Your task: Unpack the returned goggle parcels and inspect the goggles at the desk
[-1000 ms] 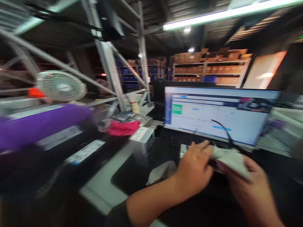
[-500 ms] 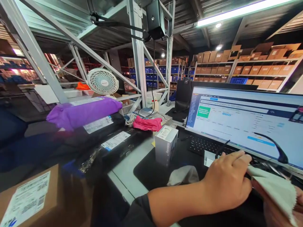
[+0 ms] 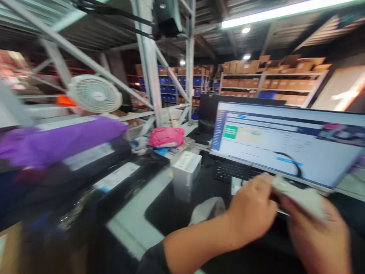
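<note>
- Left hand (image 3: 253, 209): fingers curled closed at the glasses (image 3: 288, 158) and at the left end of a pale cloth (image 3: 299, 195); exact pinch hidden behind the fingers.
- Glasses: up between the hands, in front of the monitor; one dark curved arm sticks up past the cloth, lenses not visible.
- Right hand (image 3: 319, 232): blurred, closed on the cloth from the right side; cloth bunched over the fingers.
- Surface, far left: corner of a brown box (image 3: 11, 247) at the bottom edge; purple parcel (image 3: 68, 140) lying on dark wrapped packages, white label (image 3: 116, 177) on one.
- Pale table (image 3: 128, 226) shows as a strip between the packages and a black mat (image 3: 159, 207).
- Pink bag (image 3: 167, 137) farther back, on a cluttered pile.
- Small grey box (image 3: 185, 177) upright on the mat; grey crumpled cloth (image 3: 207, 210) near the left forearm.
- Keyboard (image 3: 229, 171), then a small white card (image 3: 236, 185) just beside the left hand.
- Monitor (image 3: 265, 129), lit, behind the hands.
- Room: round fan (image 3: 95, 94) at left, metal post (image 3: 149, 72), shelves with blue bins (image 3: 171, 89) and cardboard boxes (image 3: 248, 67), strip light (image 3: 285, 14) overhead.
</note>
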Motion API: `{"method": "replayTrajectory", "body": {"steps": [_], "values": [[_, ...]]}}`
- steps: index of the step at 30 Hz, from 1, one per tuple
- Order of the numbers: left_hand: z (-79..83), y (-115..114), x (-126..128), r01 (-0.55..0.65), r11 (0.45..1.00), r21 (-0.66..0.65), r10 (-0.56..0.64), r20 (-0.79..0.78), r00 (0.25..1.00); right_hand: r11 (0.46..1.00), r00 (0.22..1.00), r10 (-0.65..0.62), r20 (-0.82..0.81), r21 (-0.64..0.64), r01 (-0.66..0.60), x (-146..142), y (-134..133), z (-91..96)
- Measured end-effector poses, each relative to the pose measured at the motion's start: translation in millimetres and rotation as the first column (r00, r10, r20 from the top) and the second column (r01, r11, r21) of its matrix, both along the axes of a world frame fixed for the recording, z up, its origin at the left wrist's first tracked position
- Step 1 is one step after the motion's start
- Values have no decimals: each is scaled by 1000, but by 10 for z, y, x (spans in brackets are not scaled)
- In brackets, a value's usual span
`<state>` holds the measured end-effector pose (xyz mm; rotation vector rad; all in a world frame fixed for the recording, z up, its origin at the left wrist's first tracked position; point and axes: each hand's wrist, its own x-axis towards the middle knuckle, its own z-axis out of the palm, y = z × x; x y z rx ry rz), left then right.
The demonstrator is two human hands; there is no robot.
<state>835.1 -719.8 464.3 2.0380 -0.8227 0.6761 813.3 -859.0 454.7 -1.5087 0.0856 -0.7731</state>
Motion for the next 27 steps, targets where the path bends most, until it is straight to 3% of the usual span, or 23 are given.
{"method": "replayTrajectory", "body": {"steps": [4, 7, 9, 11, 13, 15, 17, 20, 24, 27], "values": [[-25, -21, 69, -2, 997, -81, -9, -135, 991, 990, 990, 141, 23, -30, -140, 6, 66, 97], [-47, -46, 86, 82, 995, -51, -87, -109, 990, 939, 961, 267, 73, 205, -277, 117, -82, 239], [-67, -61, 75, 134, 991, -16, -135, -55, 989, 870, 946, 295, 133, 373, -323, 163, -182, 307], [-92, -73, 69, 140, 990, 7, -140, -6, 990, 831, 946, 283, 160, 452, -325, 178, -216, 325], [-115, -80, 80, 104, 995, 7, -104, 14, 994, 853, 961, 217, 171, 445, -272, 162, -174, 292], [-128, -77, 100, 58, 998, -15, -59, -15, 998, 908, 972, 166, 163, 359, -216, 117, -82, 224], [-125, -65, 117, 23, 999, -42, -26, -59, 998, 951, 971, 194, 142, 216, -222, 59, 18, 145], [-103, -41, 128, -13, 999, -51, 9, -79, 997, 956, 956, 265, 124, 93, -277, -4, 101, 69], [-69, -35, 121, 9, 1000, -13, -10, -57, 998, 910, 934, 349, 81, 209, -359, 30, -28, 143], [-56, -53, 101, 75, 995, 64, -76, 7, 997, 813, 914, 387, 122, 423, -401, 100, -197, 255]]}}
